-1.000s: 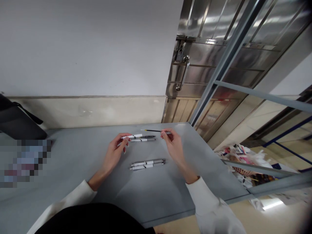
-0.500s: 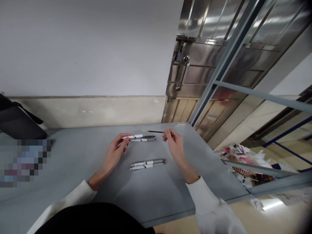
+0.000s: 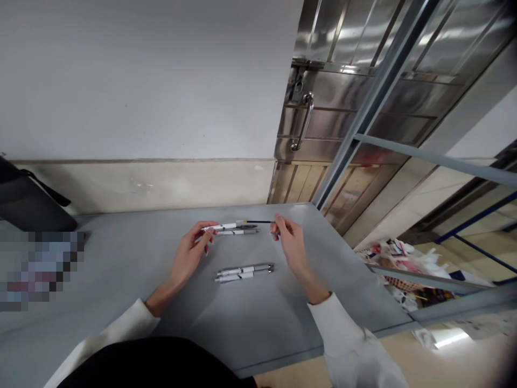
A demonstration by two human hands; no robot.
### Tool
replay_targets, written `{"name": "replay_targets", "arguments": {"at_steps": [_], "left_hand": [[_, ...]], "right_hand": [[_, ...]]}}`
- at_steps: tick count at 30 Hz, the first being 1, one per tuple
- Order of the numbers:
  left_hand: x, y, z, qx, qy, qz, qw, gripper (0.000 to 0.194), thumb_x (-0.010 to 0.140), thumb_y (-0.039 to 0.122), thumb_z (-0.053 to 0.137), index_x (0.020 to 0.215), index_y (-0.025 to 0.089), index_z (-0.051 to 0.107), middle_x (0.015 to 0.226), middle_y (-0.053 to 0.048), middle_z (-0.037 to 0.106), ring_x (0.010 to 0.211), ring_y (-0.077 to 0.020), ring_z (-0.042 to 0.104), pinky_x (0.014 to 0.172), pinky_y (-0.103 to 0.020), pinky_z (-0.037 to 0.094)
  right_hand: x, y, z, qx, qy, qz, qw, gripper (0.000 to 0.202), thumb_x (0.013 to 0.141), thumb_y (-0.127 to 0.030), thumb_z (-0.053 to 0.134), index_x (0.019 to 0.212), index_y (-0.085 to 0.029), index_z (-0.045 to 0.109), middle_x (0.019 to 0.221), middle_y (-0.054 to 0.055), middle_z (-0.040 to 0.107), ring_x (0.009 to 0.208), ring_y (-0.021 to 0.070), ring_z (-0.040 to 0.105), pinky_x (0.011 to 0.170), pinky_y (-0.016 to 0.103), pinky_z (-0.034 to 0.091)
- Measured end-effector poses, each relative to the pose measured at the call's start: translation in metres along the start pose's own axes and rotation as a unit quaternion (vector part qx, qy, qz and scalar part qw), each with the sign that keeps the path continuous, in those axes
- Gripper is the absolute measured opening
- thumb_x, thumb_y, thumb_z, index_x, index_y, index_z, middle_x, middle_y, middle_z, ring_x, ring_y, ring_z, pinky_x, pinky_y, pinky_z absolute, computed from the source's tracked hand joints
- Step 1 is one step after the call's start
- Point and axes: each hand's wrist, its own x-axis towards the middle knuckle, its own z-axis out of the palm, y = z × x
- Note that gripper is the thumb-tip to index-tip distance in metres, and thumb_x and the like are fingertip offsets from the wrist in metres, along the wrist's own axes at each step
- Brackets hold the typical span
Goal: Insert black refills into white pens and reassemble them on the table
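Between the fingers of my left hand (image 3: 193, 247) is a white pen barrel (image 3: 226, 226), held level with its end facing right. My right hand (image 3: 289, 237) pinches a thin black ink refill (image 3: 259, 221), whose pale, yellow-marked end is at the barrel's right end. Whether that end is inside the barrel I cannot tell. Just beyond and below the barrel lie pen parts or pens (image 3: 242, 231) in white and grey, partly covered by my left fingers. Nearer to me, a small group of white and silver pens (image 3: 244, 272) lies side by side on the grey table (image 3: 258, 318).
A dark case with a strap (image 3: 34, 196) stands at the table's left by the wall, near a blurred-out flat item (image 3: 44, 269). A metal frame post (image 3: 343, 161) rises at the right corner. Beyond the right edge are bags and a basket (image 3: 404, 280).
My right hand has moved slightly down with the refill, so its tip now lines up with the end of the barrel. My left hand has stayed in place.
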Motion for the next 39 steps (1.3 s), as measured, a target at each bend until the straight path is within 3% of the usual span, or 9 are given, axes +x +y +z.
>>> {"name": "replay_targets", "arguments": {"at_steps": [7, 18, 27, 39], "left_hand": [[-0.0001, 0.0004, -0.0004, 0.011, 0.0, -0.002, 1.0, 0.03, 0.098, 0.045, 0.063, 0.113, 0.021, 0.073, 0.089, -0.002, 0.067, 0.07, -0.0149, 0.056, 0.06, -0.024, 0.047], [0.0002, -0.0036, -0.0002, 0.0, -0.003, -0.003, 1.0, 0.03, 0.098, 0.045, 0.063, 0.114, 0.021, 0.073, 0.091, -0.003, 0.067, 0.072, -0.015, 0.056, 0.061, -0.024, 0.046], [-0.0002, -0.0044, -0.0007, 0.0, 0.002, -0.002, 1.0, 0.03, 0.099, 0.045, 0.063, 0.114, 0.022, 0.073, 0.091, -0.002, 0.068, 0.071, -0.0144, 0.056, 0.06, -0.024, 0.047], [0.001, -0.0069, -0.0006, -0.011, 0.003, 0.002, 1.0, 0.03, 0.098, 0.045, 0.064, 0.113, 0.022, 0.073, 0.09, -0.002, 0.067, 0.072, -0.0149, 0.056, 0.06, -0.024, 0.046]], "right_hand": [[0.0001, -0.0072, 0.0037, 0.067, -0.013, 0.022, 0.997, 0.049, 0.096, -0.065, 0.061, 0.069, -0.023, 0.059, 0.07, 0.001, 0.058, 0.065, 0.0174, 0.053, 0.064, 0.032, 0.043], [-0.0004, -0.011, 0.003, 0.002, -0.021, 0.007, 1.0, 0.046, 0.096, -0.067, 0.058, 0.077, -0.025, 0.061, 0.074, 0.002, 0.063, 0.07, 0.0212, 0.06, 0.072, 0.035, 0.048], [0.0009, -0.0057, 0.0024, -0.068, -0.006, -0.006, 0.998, 0.044, 0.094, -0.067, 0.06, 0.099, -0.025, 0.072, 0.076, 0.004, 0.071, 0.072, 0.0246, 0.067, 0.072, 0.038, 0.052], [0.0013, -0.0049, 0.0026, -0.056, -0.001, -0.013, 0.998, 0.04, 0.092, -0.064, 0.065, 0.102, -0.026, 0.073, 0.079, 0.005, 0.072, 0.076, 0.0276, 0.071, 0.072, 0.04, 0.055]]}}
